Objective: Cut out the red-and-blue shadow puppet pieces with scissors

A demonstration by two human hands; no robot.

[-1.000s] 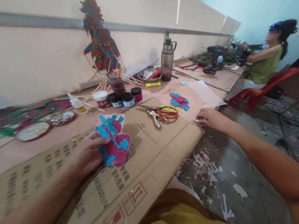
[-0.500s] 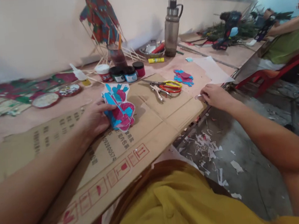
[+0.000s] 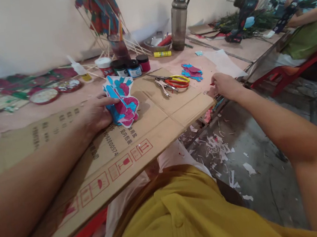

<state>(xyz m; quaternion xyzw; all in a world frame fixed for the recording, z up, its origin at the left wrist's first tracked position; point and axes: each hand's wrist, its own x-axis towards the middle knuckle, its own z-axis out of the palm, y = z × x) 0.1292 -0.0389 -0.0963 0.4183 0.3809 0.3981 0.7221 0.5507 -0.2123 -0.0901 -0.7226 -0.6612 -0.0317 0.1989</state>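
Observation:
My left hand [image 3: 97, 113] grips a painted blue and pink paper cut-out [image 3: 121, 99] just above the flattened cardboard sheet [image 3: 158, 118]. My right hand [image 3: 224, 85] rests at the cardboard's right corner by the table edge, fingers pinched on something small I cannot make out. Scissors with yellow and red handles [image 3: 175, 81] and metal pliers [image 3: 163, 86] lie on the cardboard between my hands. A smaller blue and pink cut-out [image 3: 191, 72] lies beyond the scissors.
Paint jars [image 3: 126, 66], a glue bottle [image 3: 78, 68], a dark water bottle [image 3: 179, 18], a glue stick [image 3: 162, 54] and a puppet on sticks [image 3: 98, 8] stand along the wall. Paper scraps [image 3: 219, 153] litter the floor. Another person [image 3: 305, 31] sits at the far right.
The camera has tilted downward and closer. My left hand has raised the cut-out slightly, turning it more upright. My right hand has stayed at the cardboard's corner.

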